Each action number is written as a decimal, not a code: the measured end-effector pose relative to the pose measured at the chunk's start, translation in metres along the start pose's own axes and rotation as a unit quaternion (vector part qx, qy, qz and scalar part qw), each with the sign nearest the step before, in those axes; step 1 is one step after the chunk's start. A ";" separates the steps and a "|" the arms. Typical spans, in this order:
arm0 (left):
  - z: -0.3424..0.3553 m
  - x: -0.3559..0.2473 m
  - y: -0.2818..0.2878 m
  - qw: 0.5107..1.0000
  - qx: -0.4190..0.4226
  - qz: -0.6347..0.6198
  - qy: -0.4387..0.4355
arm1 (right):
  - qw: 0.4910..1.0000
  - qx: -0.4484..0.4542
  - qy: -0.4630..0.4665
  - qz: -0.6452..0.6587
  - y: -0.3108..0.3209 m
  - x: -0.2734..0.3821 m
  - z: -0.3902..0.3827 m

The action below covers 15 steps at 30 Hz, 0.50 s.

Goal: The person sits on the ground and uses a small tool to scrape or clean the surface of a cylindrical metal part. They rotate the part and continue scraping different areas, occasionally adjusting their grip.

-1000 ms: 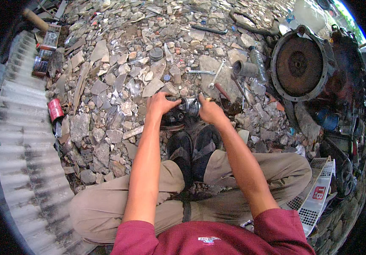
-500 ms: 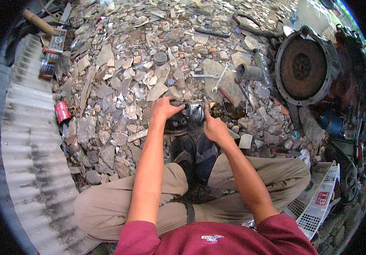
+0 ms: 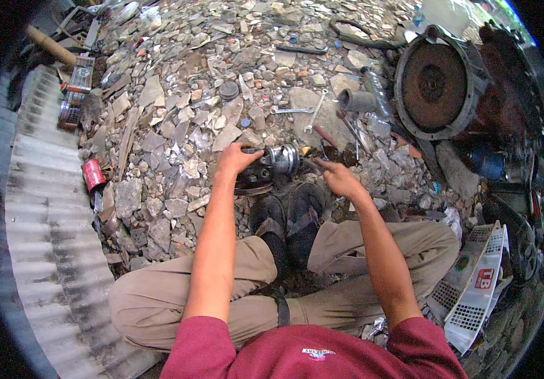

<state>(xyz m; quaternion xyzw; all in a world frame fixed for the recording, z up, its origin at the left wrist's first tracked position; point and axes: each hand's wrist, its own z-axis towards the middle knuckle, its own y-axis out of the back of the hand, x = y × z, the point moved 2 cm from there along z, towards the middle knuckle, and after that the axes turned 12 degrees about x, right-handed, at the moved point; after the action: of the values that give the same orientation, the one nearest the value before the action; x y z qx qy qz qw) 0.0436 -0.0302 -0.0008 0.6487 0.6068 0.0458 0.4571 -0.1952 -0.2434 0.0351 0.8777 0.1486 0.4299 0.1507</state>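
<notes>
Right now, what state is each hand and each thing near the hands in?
left hand: gripping the metal part from above
metal part: lying on the rubble, held by one hand
right hand: off the part, index finger extended, holding nothing
wrenches: lying loose on a flat stone, untouched
rusty round housing: resting tilted, open face showing
red can: lying on its side

Dark round metal part with shiny silver cylindrical end lying on its side on rubble, resting just beyond black shoes.
</notes>
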 end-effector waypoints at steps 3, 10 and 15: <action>-0.004 -0.008 -0.001 1.000 -0.019 0.001 0.011 | 0.995 -0.066 -0.006 0.080 0.018 -0.017 0.003; -0.018 -0.010 -0.001 0.999 -0.037 0.001 0.006 | 0.968 -0.199 0.122 0.095 0.008 -0.056 0.030; -0.038 -0.016 -0.011 0.993 -0.095 0.073 0.003 | 0.964 -0.243 0.070 0.087 0.008 -0.047 0.027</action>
<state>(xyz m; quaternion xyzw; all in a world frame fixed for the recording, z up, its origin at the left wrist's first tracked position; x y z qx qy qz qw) 0.0080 -0.0241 0.0221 0.6445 0.5521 0.1381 0.5106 -0.2001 -0.2729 -0.0115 0.7922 -0.0270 0.5248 0.3103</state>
